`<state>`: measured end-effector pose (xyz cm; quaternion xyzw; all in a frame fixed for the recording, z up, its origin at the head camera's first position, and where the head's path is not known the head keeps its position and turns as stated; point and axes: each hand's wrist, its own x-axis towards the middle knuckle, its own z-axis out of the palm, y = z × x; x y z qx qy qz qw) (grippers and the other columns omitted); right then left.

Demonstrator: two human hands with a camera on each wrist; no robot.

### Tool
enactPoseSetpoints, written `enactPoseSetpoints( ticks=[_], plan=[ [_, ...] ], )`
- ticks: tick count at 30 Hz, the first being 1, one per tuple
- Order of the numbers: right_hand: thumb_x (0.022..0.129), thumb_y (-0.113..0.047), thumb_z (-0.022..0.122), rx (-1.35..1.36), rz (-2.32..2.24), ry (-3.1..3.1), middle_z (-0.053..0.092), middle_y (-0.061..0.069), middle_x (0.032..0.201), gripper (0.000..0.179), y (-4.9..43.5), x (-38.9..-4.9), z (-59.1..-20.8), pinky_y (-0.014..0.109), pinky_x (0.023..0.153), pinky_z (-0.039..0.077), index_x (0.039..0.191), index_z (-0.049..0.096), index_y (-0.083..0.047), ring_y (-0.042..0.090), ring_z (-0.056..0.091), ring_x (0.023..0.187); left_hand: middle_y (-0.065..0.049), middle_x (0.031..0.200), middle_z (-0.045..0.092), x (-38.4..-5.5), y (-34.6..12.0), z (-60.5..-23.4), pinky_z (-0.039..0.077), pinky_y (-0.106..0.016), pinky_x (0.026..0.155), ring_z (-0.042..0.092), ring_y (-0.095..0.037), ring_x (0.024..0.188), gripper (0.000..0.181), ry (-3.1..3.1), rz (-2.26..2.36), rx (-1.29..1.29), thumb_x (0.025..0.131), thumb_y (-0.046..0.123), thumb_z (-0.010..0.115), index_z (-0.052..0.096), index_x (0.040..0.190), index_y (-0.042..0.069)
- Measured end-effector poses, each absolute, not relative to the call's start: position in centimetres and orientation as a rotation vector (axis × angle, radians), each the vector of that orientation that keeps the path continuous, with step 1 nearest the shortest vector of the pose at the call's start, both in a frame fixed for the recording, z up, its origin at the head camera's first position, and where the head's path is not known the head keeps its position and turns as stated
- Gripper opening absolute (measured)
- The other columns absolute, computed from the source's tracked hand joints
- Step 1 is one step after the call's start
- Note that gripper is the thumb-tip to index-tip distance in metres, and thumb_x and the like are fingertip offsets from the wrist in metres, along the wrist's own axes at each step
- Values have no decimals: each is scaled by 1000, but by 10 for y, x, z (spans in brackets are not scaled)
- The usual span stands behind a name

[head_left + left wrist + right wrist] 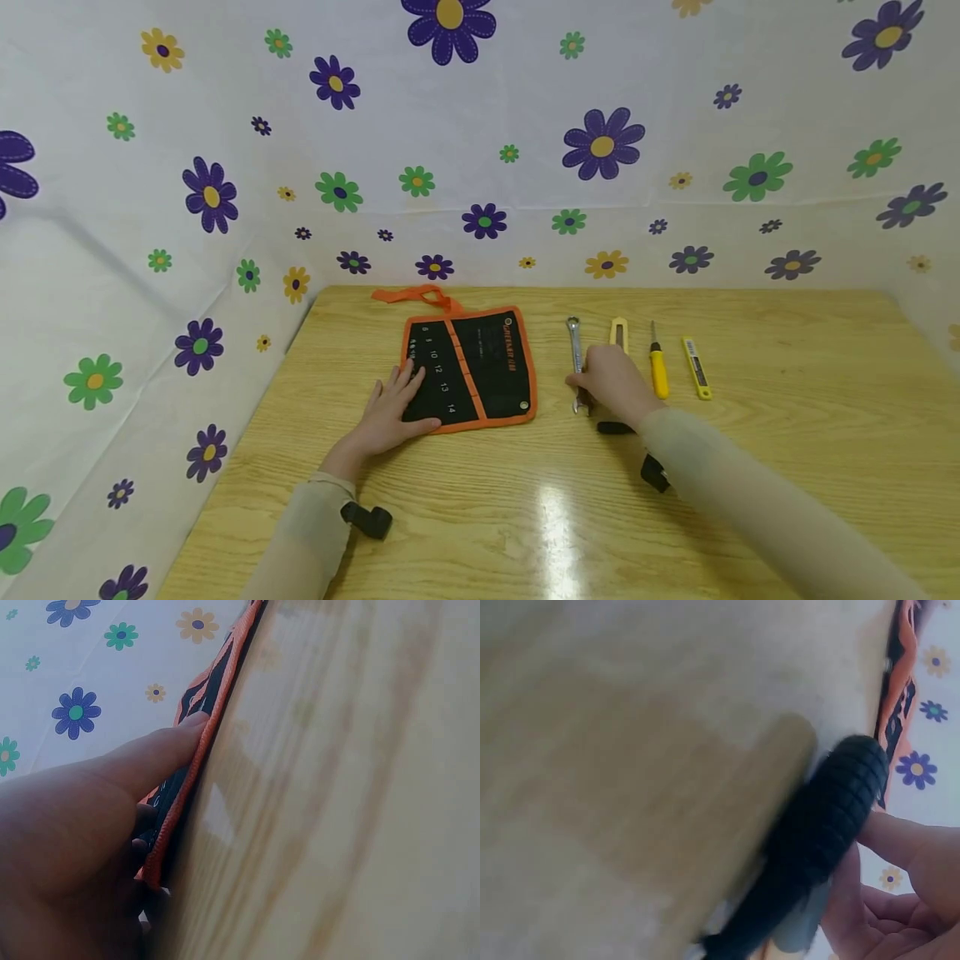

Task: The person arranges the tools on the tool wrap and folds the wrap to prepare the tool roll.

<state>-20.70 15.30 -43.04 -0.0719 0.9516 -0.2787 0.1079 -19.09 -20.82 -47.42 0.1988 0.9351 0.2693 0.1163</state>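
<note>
My left hand (390, 412) rests with spread fingers on the near left part of a black tool pouch (495, 358) with orange trim and printed numbers. In the left wrist view, its thumb lies across the pouch's orange edge (176, 806). Over on the right, my right hand (611, 379) pinches the lower shaft of a silver combination wrench (575, 337), which lies upright in the head view. Beneath that wrist is a tool with a cream frame (618, 323) and a black ribbed handle (832, 806); its middle is hidden. In the right wrist view, the handle covers the fingertips.
A yellow-handled screwdriver (658, 371) lies right of my right hand, then a flat yellow labelled item (696, 368). An orange strap (412, 294) trails from the pouch's far edge. Flowered cloth (480, 150) rises behind the wooden table (810, 467).
</note>
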Motion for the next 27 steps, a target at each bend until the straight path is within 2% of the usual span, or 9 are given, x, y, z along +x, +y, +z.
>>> enactPoseSetpoints(
  ticks=[9, 14, 17, 21, 23, 24, 27],
  plan=[
    [78, -2, 64, -188, -834, 2803, 58, 4, 46, 21, 146, -211, -424, 23, 42, 40, 56, 63, -1, 12, 52, 40, -11, 159, -4, -189, -209, -474, -6, -56, 112, -8, -32, 144, 94, 2751, 787, 577, 87, 52, 63, 11, 155, 12],
    [78, -1, 64, -130, -815, 2787, 56, 5, 48, 19, 143, -210, -423, 25, 43, 44, 60, 59, -1, 13, 51, 41, -11, 159, -4, -188, -209, -472, -6, -56, 112, -8, -32, 144, 94, 2748, 782, 575, 87, 51, 64, 12, 154, 12],
    [78, -1, 64, -135, -796, 2808, 49, 2, 48, 21, 143, -209, -421, 25, 43, 39, 60, 55, -3, 13, 45, 42, -12, 159, -4, -188, -209, -473, -6, -56, 112, -8, -32, 144, 94, 2749, 784, 579, 87, 51, 64, 12, 154, 12],
    [78, 0, 64, -144, -781, 2834, 31, -3, 48, 33, 144, -208, -419, 22, 43, 30, 53, 45, -8, 11, 33, 42, -12, 159, -3, -188, -209, -474, -7, -56, 112, -8, -32, 144, 94, 2753, 793, 583, 87, 52, 64, 12, 154, 12],
    [79, -1, 64, -134, -812, 2823, 28, -4, 48, 36, 146, -207, -420, 22, 43, 28, 52, 42, -10, 10, 30, 42, -11, 159, -3, -189, -209, -474, -7, -55, 112, -8, -32, 144, 94, 2755, 792, 580, 86, 52, 64, 12, 154, 12],
    [80, -2, 64, -128, -833, 2819, 29, -3, 48, 35, 147, -206, -419, 22, 44, 28, 53, 43, -9, 10, 30, 43, -11, 159, -3, -189, -209, -474, -7, -55, 112, -8, -31, 144, 95, 2754, 793, 579, 86, 53, 64, 12, 154, 12],
    [83, -4, 64, -159, -951, 2824, 48, 1, 57, 17, 151, -203, -418, 25, 49, 40, 67, 59, 0, 12, 43, 51, -10, 159, -3, -190, -209, -475, -7, -55, 112, -8, -31, 144, 95, 2754, 800, 581, 86, 54, 64, 12, 155, 13]
  ],
)
